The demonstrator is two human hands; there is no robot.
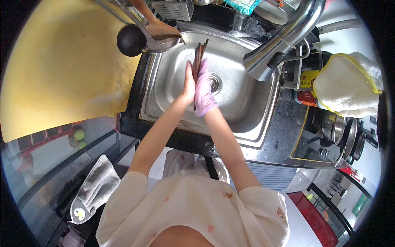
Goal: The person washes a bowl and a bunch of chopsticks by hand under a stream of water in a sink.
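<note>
Between my two palms, over the stainless steel sink (240,108), lies a bundle of dark brown chopsticks (199,58). My bare left hand (188,85) presses on the bundle from the left with its fingers straight. On the other side my right hand (203,89), in a thin pink-purple glove, lies flat against it. The chopsticks' upper tips stick out beyond my fingers, and one thin end shows below, near the wrists. The round drain (215,83) is just right of the gloved hand. Most of the bundle's lower part is hidden by the hands.
A chrome faucet (271,52) reaches over the sink from the upper right. Left stands a large yellow board (71,68), with a black ladle (131,40) and a wooden spatula (160,29) near the sink's corner. White cloths (342,83) hang right; pans (334,128) are beyond.
</note>
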